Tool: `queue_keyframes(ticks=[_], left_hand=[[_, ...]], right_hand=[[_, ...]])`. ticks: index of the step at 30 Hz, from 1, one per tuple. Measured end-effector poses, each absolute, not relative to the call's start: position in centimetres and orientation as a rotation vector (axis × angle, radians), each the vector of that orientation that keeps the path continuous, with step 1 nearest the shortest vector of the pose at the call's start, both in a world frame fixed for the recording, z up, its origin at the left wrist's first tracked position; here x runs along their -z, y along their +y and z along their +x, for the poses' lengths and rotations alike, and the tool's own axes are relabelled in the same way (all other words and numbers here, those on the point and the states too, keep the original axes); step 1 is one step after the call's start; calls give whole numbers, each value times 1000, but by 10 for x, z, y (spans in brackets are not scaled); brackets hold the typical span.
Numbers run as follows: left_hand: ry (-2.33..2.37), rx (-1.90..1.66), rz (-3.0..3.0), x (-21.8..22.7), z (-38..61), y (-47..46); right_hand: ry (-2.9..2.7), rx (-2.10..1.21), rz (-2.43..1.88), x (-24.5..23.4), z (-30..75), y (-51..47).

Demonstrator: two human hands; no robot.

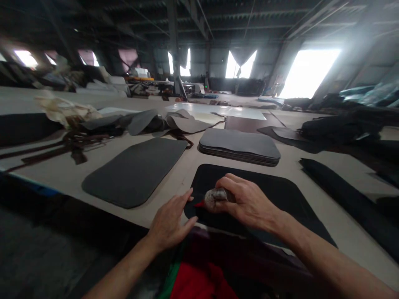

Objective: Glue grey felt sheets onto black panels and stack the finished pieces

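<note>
1. The worktable [177, 174]. It carries the whole job; flat panels lie across its near half, in differing states of order.
2. The black panel [283, 193], the piece in hand. It lies flat at the near edge, directly before you, partly covered by your right hand and forearm. Work on it appears under way rather than complete; any mark already made is too dark to make out.
3. The grey-green panel [137, 172]. It lies flat to your left, apart from the black one, with neither hand on it. Whether it is finished or waiting cannot be told.
4. The stack of grey panels [238, 143]. Several layers sit neatly aligned just beyond the black panel. The tidy piling suggests a sorted batch, but nothing shows whether these are done or left to do.
5. Your right hand [245, 201]. Its fingers are curled firmly around a tool, above the left part of the black panel.
6. Your left hand [170, 218]. It is unclenched and appears to hold nothing, thumb and fingers spread at the panel's left end; firm contact cannot be confirmed.
7. The wrapped tool [215, 199]. Pale and rounded, its red tip [200, 204] points toward your left hand. Judged by this position, attention is on the left end; how much of the remainder is treated cannot be told.
</note>
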State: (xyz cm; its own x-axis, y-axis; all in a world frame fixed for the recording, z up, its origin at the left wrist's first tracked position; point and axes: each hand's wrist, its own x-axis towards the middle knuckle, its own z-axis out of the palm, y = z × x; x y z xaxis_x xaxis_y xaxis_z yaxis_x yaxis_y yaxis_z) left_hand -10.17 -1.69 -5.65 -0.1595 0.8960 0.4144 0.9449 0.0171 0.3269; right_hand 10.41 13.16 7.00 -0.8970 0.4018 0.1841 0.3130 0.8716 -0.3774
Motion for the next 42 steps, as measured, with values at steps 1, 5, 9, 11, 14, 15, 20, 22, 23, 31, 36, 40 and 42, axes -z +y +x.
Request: queue_keyframes(ticks=[1,5,9,11,14,15,20,22,23,31,36,40,42], left_hand=[[-2189,844,-1968,57,-102,-17],[-2249,851,-1944,55,-101,-15],[-2239,814,-1956,54,-98,-15],[-2228,805,-1959,54,-98,-15],[-2211,779,-1943,55,-98,-15],[-2203,771,-1939,55,-99,-16],[-2211,755,-1952,54,-97,-15],[-2213,747,-1943,54,-97,-14],[-2207,742,-1935,54,-97,-14],[-2187,717,-1943,56,-100,-13],[-2140,659,-1956,59,-104,-12],[-2125,640,-1943,61,-108,-11],[-2113,638,-1944,62,-110,-10]], right_hand=[[-2794,-485,-506,-69,102,130],[-2826,-391,-347,-74,95,125],[-2871,-369,-301,-86,98,129],[-2883,-355,-295,-89,99,130],[-2875,-292,-232,-89,97,129],[-2880,-265,-210,-88,95,128],[-2928,-227,-202,-95,97,130],[-2943,-259,-256,-100,106,136],[-2953,-276,-292,-102,112,139],[-2976,-333,-695,-108,172,163],[-2912,-399,-898,-105,219,173],[-2846,-437,-1038,-104,254,176],[-2806,-463,-1141,-105,271,178]])
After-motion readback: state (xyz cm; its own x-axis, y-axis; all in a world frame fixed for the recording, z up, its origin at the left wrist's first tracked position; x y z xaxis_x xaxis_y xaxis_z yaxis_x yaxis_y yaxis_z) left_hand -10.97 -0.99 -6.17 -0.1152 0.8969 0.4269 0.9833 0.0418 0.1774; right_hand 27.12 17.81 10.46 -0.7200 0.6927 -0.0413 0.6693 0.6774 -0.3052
